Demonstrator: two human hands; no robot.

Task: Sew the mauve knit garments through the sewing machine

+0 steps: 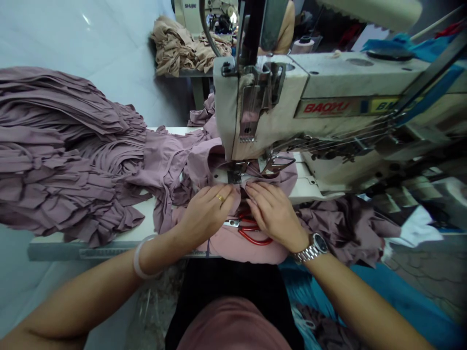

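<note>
My left hand [206,215] and my right hand [274,214] press down on a mauve garment [233,245], fingertips gathering its cloth just in front of the presser foot [235,171] of an industrial sewing machine [328,107]. The needle area is partly hidden by the cloth and the machine head. Red-handled scissors [253,228] lie on the garment between and just below my hands. Their metal blades point left. A ring shows on my left hand, with a bangle on that wrist and a metal watch on my right wrist.
A tall pile of ruffled mauve garments [65,150] lies on the white table [91,241] to the left. More mauve cloth [343,228] hangs off the right. Behind stand a heap of beige fabric [186,46] and another sewing machine [189,12].
</note>
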